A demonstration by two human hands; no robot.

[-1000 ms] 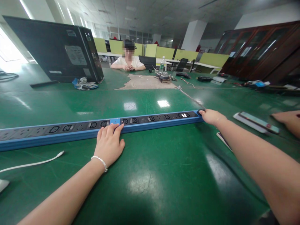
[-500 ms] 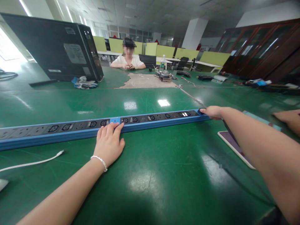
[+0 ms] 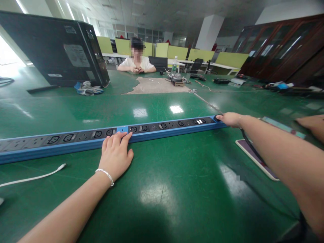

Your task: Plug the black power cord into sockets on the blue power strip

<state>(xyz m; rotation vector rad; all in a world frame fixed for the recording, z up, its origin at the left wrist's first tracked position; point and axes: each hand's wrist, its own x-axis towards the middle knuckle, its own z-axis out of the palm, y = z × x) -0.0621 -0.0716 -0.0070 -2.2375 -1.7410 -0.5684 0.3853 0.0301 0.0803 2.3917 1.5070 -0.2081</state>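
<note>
A long blue power strip (image 3: 149,135) with black sockets lies across the green table (image 3: 162,168). My left hand (image 3: 116,152), a bracelet at its wrist, rests with spread fingers on the strip's near edge, beside a blue section. At the strip's right end my right hand (image 3: 229,119) is closed around a black knob or plug (image 3: 217,117), only partly visible. A dark cable (image 3: 249,143) runs beneath the right forearm. Beyond that hand a thin grey rod or cord (image 3: 206,102) stretches away over the table.
A phone (image 3: 255,158) lies right, near another person's hand (image 3: 310,125). A white cable (image 3: 37,176) is at left. Behind are a black computer case (image 3: 55,54), gloves (image 3: 88,88), a bottle (image 3: 174,64), small parts (image 3: 177,79) and a seated person (image 3: 137,64).
The view has shifted slightly, so most things appear a little further left. Both my hands keep their places on the strip.
</note>
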